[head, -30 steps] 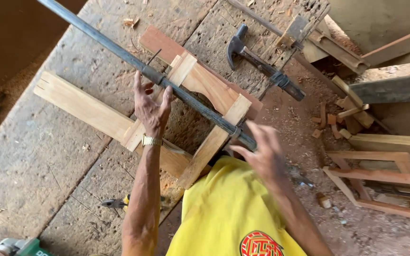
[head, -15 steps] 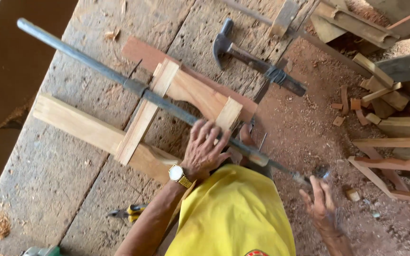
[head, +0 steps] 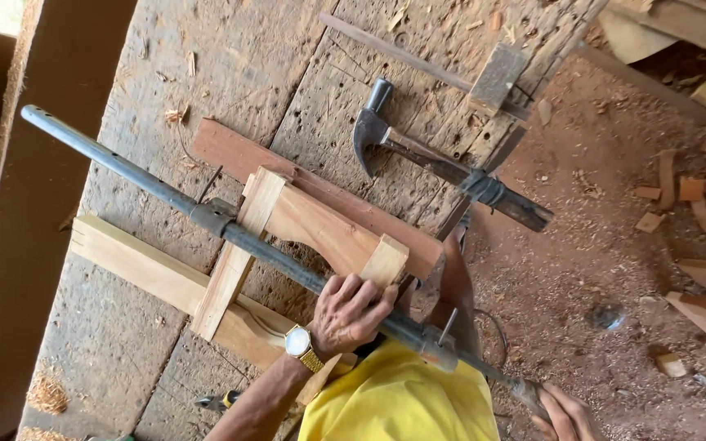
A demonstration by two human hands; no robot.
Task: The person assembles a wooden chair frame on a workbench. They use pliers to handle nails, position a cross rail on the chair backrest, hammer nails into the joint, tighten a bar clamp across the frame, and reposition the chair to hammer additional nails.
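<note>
A long grey pipe clamp (head: 149,184) lies slantwise across a small wooden frame (head: 320,233) of pale and reddish pieces on a rough plank bench. My left hand (head: 349,314), with a gold watch at the wrist, is curled over the clamp's bar and the frame's near corner block (head: 386,260). My right hand (head: 564,415) shows only partly at the bottom edge, its fingers around the clamp's screw end (head: 525,392). My yellow shirt (head: 402,404) hides the frame's nearest part.
A claw hammer (head: 443,167) lies just beyond the frame. A second bar with a wooden block (head: 496,77) lies farther off. Wood offcuts (head: 696,204) are scattered on the sawdust floor at the right. Pliers (head: 214,400) lie near the bench's front. A thick post (head: 34,204) stands at the left.
My left hand went from lying flat on the frame to curling over the clamp bar. My right hand moved down onto the clamp's screw end. The view has drawn closer.
</note>
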